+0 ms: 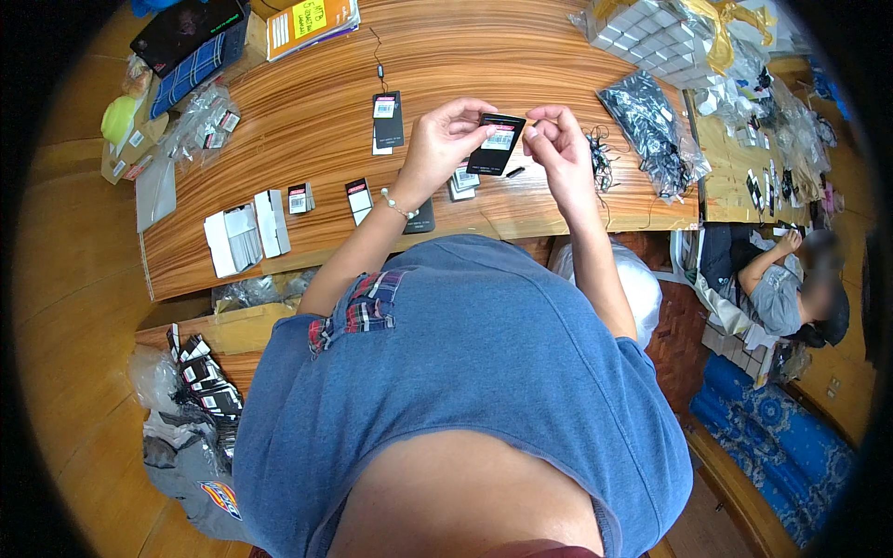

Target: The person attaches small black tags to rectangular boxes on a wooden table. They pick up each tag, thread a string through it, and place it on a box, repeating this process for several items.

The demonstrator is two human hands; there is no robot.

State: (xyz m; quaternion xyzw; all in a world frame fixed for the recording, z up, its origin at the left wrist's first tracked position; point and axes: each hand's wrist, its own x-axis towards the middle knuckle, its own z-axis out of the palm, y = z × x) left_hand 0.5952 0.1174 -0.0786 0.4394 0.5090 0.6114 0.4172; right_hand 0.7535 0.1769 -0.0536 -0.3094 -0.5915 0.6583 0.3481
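My left hand (448,139) grips a black hang tag (499,144) with a white and red barcode sticker, thumb on its face. Close to the tag's right edge, my right hand (558,144) has thumb and forefinger pinched together; what is between them is too small to make out. Below the held tag lies a small stack of tags (462,184), with a small black piece (515,172) beside it. Farther left on the table are black tags with a cord (389,121). Under my left forearm a dark tag (420,219) is partly hidden.
A white box of cards (233,240) and small labels (299,198) sit at the left. Black cords (603,160) and a plastic bag of black items (651,130) lie right, with white boxes (642,37) behind. Another person (781,288) sits at the far right.
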